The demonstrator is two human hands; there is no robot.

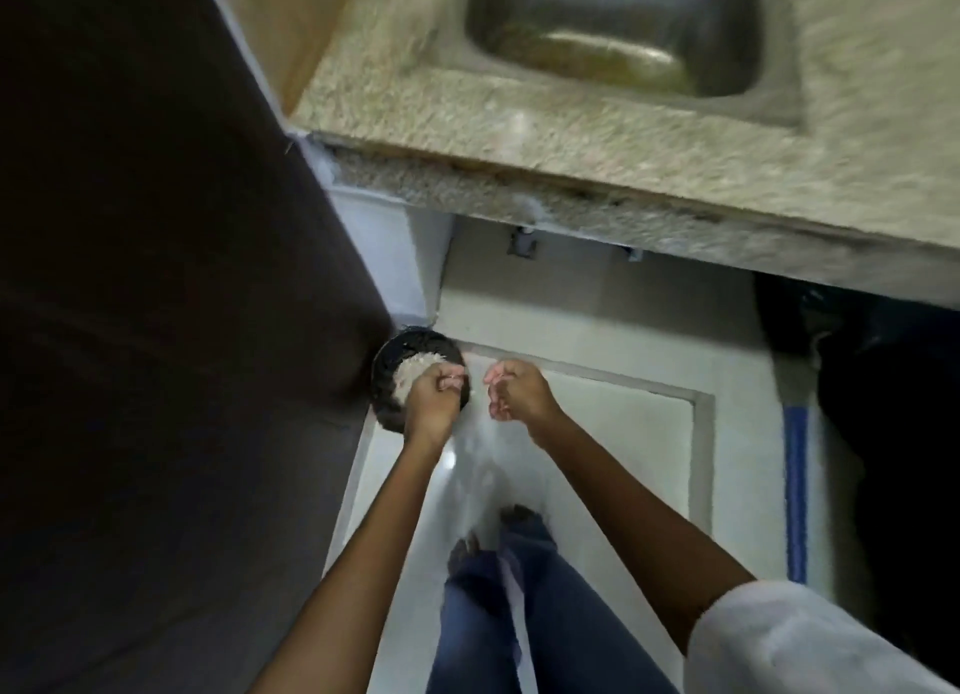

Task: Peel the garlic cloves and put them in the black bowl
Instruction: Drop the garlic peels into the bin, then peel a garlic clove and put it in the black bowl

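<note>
The black bowl [387, 381] hangs in the air at the left, beside a dark tall surface, and my left hand [434, 405] grips its near right rim with curled fingers. A pale heap [410, 374] lies inside the bowl; the blur hides whether it is cloves or skins. My right hand [517, 389] hovers just right of the bowl, apart from it. Its fingers are curled in, and I see nothing in them. No loose garlic shows elsewhere.
A speckled stone counter [571, 137] with a steel sink [613, 33] runs across the top. A dark tall surface [156, 330] fills the left. Below are white floor tiles [623, 433], my jeans and bare feet [498, 537], and a dark bin or bag [883, 407] at the right.
</note>
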